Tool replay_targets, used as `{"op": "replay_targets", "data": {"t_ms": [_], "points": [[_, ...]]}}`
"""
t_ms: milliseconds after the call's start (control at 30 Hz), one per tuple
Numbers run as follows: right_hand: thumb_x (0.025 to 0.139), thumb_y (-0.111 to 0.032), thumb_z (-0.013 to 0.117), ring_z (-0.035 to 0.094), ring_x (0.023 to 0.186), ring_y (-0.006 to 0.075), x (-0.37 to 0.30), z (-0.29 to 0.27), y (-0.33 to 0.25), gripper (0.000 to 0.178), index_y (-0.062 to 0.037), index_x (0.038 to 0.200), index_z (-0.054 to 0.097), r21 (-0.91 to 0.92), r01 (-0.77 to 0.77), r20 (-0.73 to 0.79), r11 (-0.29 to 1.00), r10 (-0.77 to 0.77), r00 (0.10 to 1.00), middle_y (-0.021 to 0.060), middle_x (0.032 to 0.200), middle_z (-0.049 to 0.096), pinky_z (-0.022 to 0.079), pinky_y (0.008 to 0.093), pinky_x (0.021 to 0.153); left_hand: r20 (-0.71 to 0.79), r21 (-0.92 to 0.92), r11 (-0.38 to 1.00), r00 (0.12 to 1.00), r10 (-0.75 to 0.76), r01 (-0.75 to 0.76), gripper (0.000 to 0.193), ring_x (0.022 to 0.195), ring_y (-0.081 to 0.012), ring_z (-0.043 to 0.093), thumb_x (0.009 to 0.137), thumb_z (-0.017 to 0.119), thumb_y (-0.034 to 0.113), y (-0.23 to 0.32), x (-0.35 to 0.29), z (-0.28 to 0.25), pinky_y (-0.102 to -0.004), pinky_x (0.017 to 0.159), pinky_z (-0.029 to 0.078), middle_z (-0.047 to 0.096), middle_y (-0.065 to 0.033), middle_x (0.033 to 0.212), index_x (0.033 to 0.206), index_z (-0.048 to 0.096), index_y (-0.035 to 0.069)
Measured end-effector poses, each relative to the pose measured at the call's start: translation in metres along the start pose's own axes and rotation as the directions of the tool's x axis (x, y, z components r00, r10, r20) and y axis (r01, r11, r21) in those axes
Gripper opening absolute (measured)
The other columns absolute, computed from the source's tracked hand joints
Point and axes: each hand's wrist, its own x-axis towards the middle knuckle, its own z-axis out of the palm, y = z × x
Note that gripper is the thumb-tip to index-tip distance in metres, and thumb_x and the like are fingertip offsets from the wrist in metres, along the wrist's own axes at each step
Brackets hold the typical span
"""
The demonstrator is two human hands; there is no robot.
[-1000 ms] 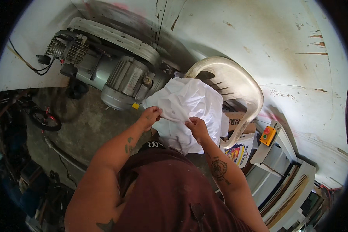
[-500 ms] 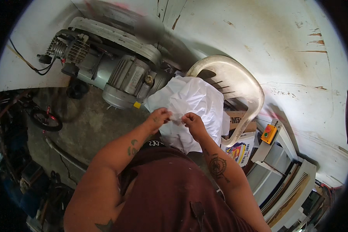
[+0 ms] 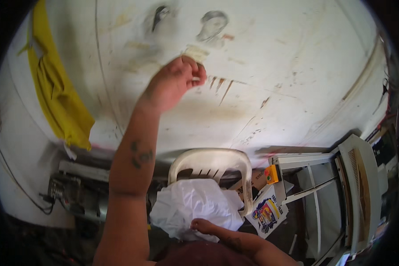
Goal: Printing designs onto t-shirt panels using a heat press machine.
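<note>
My left hand [image 3: 177, 84] is raised high in front of the wall, its fingers curled together. Whatever it pinches, if anything, is too small to make out. Low down, my right hand [image 3: 201, 225] is closed at the near part of a crumpled white cloth [image 3: 195, 199], its fingertips pinching the material. The cloth lies heaped over the seat of a dirty cream plastic chair [image 3: 208, 155], whose backrest stands behind it.
A white wall [image 3: 252, 102] with pencil portraits rises behind the chair. Yellow fabric [image 3: 53, 84] hangs at left, above a grey compressor [image 3: 84, 195]. To the right stand a printed white box [image 3: 267, 213], a yellow switch box [image 3: 273, 174] and a pale metal frame [image 3: 314, 190].
My left hand has left the cloth and risen far up and away. My right hand stays low at the cloth. The view has tilted up toward the wall.
</note>
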Motion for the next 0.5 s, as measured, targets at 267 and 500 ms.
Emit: {"op": "replay_targets", "data": {"t_ms": [267,500], "points": [[0.084,-0.030,0.058,0.059,0.087,0.0241,-0.016,0.001,0.018,0.028,-0.0031,0.092,0.061,-0.012,0.042,-0.107,0.999,-0.043,0.993,0.0127,0.093,0.063,0.045,0.0347,0.081,-0.482,0.100,0.980,0.870,-0.104,0.173,0.017,0.098,-0.0169,0.052,0.085,0.056,0.025,-0.011,0.044,-0.023,-0.0343,0.088,0.039,0.056,0.0008,0.095,0.098,0.051,0.015],[0.082,-0.030,0.061,0.061,0.080,0.0229,-0.010,0.005,0.054,0.024,-0.0090,0.093,0.064,0.088,0.119,-0.224,0.989,-0.097,0.970,0.0108,0.089,0.065,0.048,0.0356,0.077,-0.111,0.269,0.556,0.599,-0.793,0.786,0.015,0.085,-0.0094,0.051,0.085,0.059,0.019,-0.147,-0.174,0.081,-0.0264,0.079,0.041,0.058,-0.0011,0.088,0.091,0.060,0.005]]}}
